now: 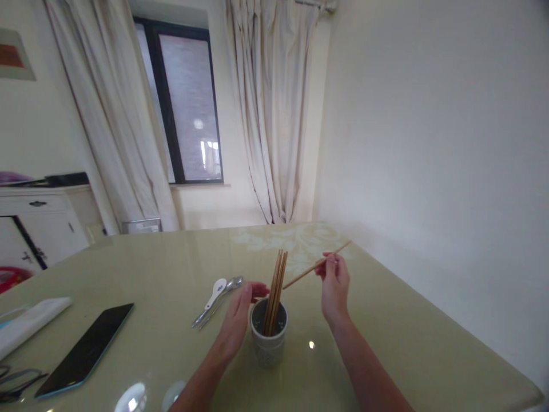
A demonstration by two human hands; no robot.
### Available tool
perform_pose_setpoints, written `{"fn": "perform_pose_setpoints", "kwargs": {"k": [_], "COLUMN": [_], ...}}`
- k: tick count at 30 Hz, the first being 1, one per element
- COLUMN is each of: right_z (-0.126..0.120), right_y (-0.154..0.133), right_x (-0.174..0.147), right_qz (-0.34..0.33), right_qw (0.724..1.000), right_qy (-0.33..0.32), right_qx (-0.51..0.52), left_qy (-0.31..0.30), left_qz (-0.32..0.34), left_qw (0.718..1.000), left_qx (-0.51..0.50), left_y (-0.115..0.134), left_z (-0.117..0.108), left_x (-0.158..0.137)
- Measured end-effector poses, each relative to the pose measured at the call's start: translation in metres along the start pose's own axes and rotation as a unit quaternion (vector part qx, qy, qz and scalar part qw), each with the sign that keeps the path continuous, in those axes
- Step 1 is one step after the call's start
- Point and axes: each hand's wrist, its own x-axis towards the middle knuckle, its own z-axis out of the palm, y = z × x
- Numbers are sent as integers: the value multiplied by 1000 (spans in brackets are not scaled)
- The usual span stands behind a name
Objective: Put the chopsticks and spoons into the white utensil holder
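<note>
A grey ceramic cup [269,349] stands upright on the table, with several wooden chopsticks [275,289] leaning in it. My left hand [238,313] is at the cup's left side, its fingers stretched out past the rim behind the chopsticks; whether it touches the cup I cannot tell. To the right of the cup, my right hand [334,286] pinches a wooden chopstick [304,274] held slantwise above the table. The lower tip of that chopstick points toward the cup. Just left of my left hand lie a white spoon [215,293] and metal spoons [234,283].
A dark tablet [88,348] lies on the glossy table [163,269] at the left. Beside it are a white flat object [36,323] and a pair of glasses [19,380]. A wall [437,171] runs along the table's right edge.
</note>
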Motion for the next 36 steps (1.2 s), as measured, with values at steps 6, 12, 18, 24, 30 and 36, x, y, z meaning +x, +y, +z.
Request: {"fn": "perform_pose_setpoints", "kwargs": {"k": [6,12,18,24,30,36], "right_z": [0,21,22,23,27,26], "right_y": [-22,-27,-16,-7,5,27], "right_x": [-2,-40,-48,-49,-52,-56], "right_qz": [53,24,32,41,62,98], "right_qw": [992,972,960,958,952,938], "right_qy": [-44,-233,-259,-260,-267,-298], "right_qx": [103,-33,-99,-116,-136,-150], "left_qy": [-32,-35,-11,71,56,50], "left_qz": [-71,-68,-5,59,35,48], "left_qw": [997,997,999,784,701,776], "left_qx": [-24,-13,50,614,711,627], "left_y": [5,10,0,-20,-41,-38], "left_z": [13,14,-2,-45,-59,-45], "left_x": [-13,-16,3,15,13,16]}}
